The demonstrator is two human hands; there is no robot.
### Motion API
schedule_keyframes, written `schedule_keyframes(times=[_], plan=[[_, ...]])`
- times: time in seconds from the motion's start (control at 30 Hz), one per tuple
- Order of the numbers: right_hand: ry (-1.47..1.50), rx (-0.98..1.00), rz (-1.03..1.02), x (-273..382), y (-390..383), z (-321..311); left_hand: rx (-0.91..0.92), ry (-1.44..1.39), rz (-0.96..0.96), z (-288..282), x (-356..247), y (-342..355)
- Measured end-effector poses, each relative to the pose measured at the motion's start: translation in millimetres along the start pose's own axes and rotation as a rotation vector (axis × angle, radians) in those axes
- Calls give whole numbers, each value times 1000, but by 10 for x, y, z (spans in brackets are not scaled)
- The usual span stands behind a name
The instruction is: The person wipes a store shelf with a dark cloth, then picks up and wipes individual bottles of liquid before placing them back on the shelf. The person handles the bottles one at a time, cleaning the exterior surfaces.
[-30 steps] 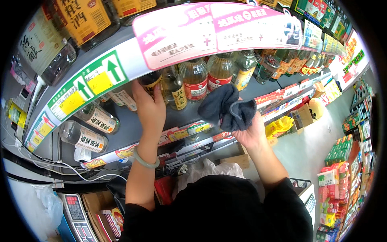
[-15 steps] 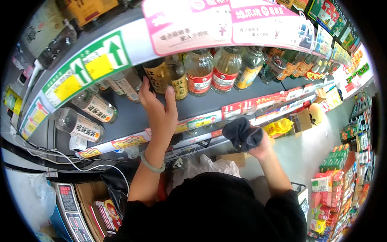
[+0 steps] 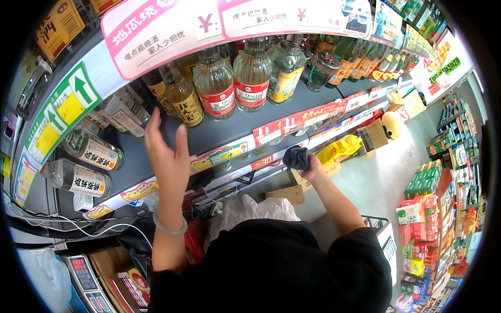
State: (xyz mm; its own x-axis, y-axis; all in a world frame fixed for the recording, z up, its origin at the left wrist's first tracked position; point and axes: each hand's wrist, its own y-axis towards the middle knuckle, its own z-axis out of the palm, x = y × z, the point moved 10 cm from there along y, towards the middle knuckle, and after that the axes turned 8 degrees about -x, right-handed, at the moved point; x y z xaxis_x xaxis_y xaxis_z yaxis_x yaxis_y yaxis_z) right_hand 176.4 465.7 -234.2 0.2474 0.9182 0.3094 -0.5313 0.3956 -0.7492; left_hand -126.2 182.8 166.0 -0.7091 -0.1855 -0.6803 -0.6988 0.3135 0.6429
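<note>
Dark cloth (image 3: 296, 156) sits bunched in my right hand (image 3: 312, 170), centre-right of frame, below the shelf edge (image 3: 219, 156). My left hand (image 3: 168, 156), fingers spread wide, hovers near brown bottles (image 3: 180, 96) at upper left.

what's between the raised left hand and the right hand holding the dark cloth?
Head view: the shelf's front edge with its price tags spans the gap between the left hand and the right hand gripping the dark cloth.
</note>
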Motion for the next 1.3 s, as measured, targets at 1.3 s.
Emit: schedule_keyframes(times=[1.3], plan=[[-1342,345,-436,-1187,-728,1273,392,452,-191,590,2396,-2152]])
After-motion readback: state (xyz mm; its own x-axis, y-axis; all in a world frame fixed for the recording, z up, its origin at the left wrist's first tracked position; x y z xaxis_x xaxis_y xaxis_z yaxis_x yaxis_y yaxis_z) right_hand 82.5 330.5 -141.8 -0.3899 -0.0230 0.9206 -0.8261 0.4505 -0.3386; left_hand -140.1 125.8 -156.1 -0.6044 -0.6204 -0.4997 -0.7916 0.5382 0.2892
